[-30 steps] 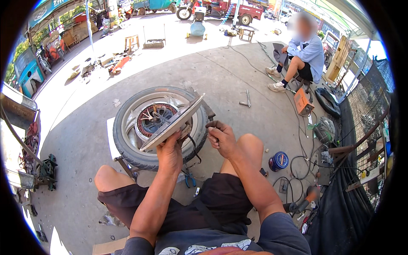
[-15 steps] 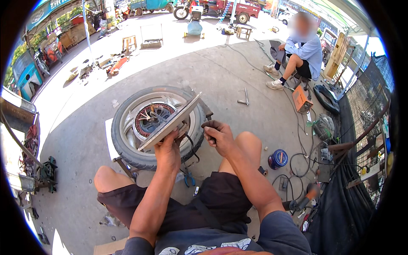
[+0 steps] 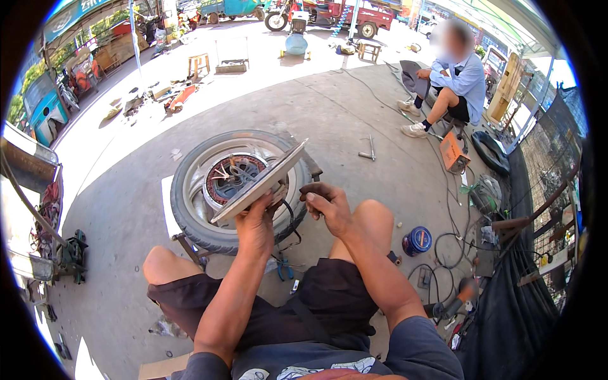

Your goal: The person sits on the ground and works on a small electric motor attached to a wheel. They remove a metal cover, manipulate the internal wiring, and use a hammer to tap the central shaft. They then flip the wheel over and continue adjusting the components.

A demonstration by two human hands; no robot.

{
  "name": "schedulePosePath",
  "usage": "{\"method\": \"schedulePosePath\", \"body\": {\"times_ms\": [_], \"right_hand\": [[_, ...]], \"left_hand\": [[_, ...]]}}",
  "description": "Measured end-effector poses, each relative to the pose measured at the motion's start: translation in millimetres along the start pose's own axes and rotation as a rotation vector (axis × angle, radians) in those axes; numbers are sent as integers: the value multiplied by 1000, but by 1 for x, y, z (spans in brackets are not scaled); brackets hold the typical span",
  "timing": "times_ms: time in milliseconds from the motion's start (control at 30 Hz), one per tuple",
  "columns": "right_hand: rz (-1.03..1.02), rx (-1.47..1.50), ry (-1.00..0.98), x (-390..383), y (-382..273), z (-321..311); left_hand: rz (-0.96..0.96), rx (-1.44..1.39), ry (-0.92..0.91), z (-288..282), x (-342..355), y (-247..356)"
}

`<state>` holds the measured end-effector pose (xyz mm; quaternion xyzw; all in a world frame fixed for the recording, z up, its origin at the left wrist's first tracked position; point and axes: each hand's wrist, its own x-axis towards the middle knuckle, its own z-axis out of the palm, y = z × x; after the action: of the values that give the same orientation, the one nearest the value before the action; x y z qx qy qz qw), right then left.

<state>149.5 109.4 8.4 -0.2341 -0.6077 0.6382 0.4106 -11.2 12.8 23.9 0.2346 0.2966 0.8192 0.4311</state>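
Observation:
My left hand (image 3: pixel 255 231) grips a round metal hub cover (image 3: pixel 269 178) from below, holding it tilted on edge above the wheel. A black cable (image 3: pixel 293 218) hangs from the cover's underside. My right hand (image 3: pixel 329 208) is just right of the cover, its thumb and fingers pinched together; whatever they hold is too small to make out. Beneath the cover, the wheel (image 3: pixel 196 229) with its black tyre lies flat on a low support. In its middle shows the open hub motor (image 3: pixel 223 183) with reddish windings and loose wires, partly hidden by the cover.
Blue-handled pliers (image 3: pixel 285 270) lie between my knees. A blue tub (image 3: pixel 417 241) stands right of my knee, near tangled cables and an angle grinder (image 3: pixel 459 299). Farther off are a T-shaped wrench (image 3: pixel 369 152), an orange box-shaped machine (image 3: pixel 454 154) and a seated person (image 3: pixel 460 85).
The whole view has shifted slightly, moving the far surroundings right and down. Both hands keep nearly the same pose, with the cover still held in the left.

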Motion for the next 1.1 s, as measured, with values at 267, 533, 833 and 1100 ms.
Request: {"method": "schedulePosePath", "body": {"times_ms": [267, 533, 833, 1100], "right_hand": [[-12, 28, 71, 4, 1, -7], [-75, -58, 93, 17, -9, -7], [-229, -82, 273, 53, -58, -5], [-501, -175, 387, 95, -80, 9]], "left_hand": [[8, 23, -5, 1, 1, 9], [-59, -11, -24, 1, 8, 24], [-188, 82, -108, -3, 22, 48], [-298, -43, -117, -4, 39, 62]]}}
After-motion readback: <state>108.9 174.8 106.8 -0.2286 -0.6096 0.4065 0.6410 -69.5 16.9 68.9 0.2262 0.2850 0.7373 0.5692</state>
